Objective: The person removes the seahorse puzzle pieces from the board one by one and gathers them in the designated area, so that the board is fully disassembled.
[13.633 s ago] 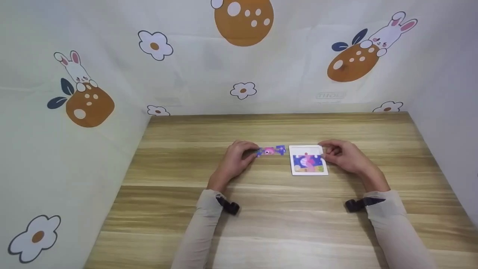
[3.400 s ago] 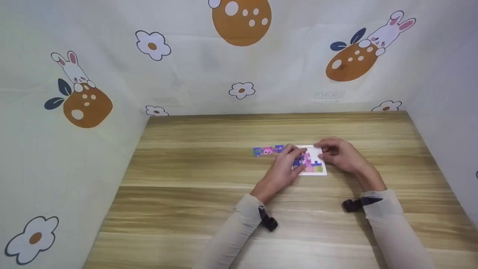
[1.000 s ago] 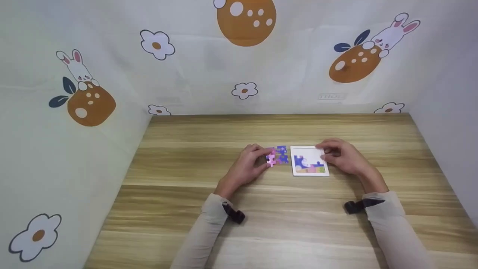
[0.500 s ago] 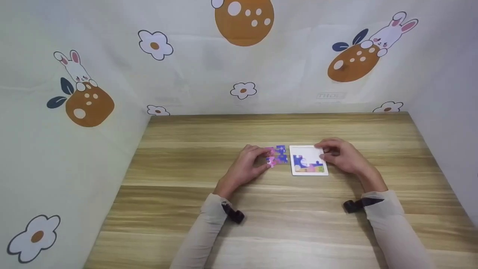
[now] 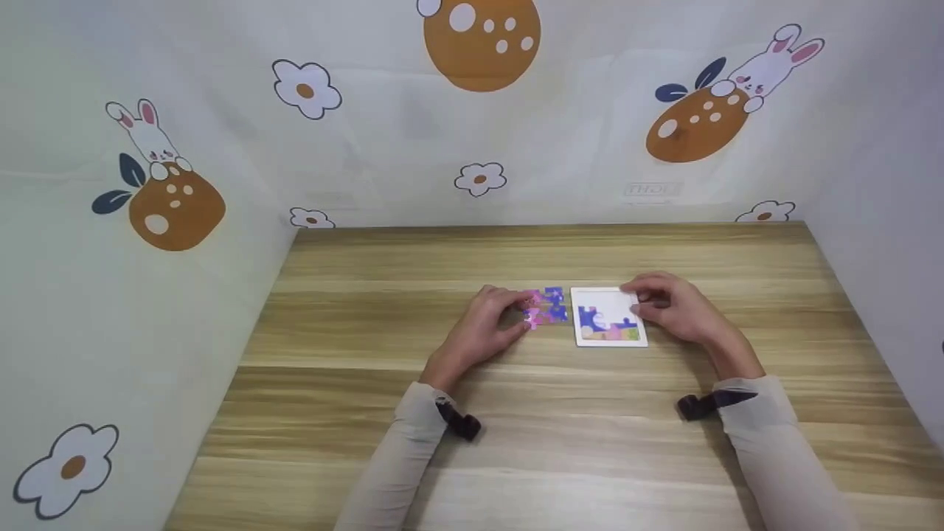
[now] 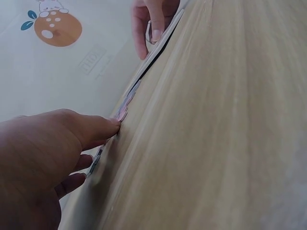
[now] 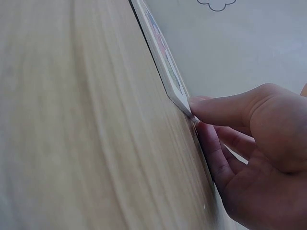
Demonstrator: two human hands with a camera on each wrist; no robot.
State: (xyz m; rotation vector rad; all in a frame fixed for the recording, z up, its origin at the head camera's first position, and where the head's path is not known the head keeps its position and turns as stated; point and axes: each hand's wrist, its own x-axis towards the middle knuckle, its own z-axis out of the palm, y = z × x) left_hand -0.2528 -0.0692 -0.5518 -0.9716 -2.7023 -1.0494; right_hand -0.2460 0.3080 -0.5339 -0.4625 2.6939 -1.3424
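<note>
In the head view, a white puzzle board lies flat on the table, with blue, pink and yellow puzzle pieces along its lower part. My right hand pinches the board's right edge; the right wrist view shows the thumb on top of its corner. Left of the board lie several loose pieces, among them a blue one and a pink one. My left hand holds the pink piece at its left side between thumb and fingers. Another piece shows by the fingers in the left wrist view.
The wood-grain table runs up to a pale curtain printed with rabbits, oranges and flowers, which encloses the back and both sides. A black wrist camera is strapped on the left sleeve, another on the right.
Pieces, including pink ones, have left the board since the earliest frame and lie in the cluster at left. My left hand has moved from the board to them. The right hand keeps its place.
</note>
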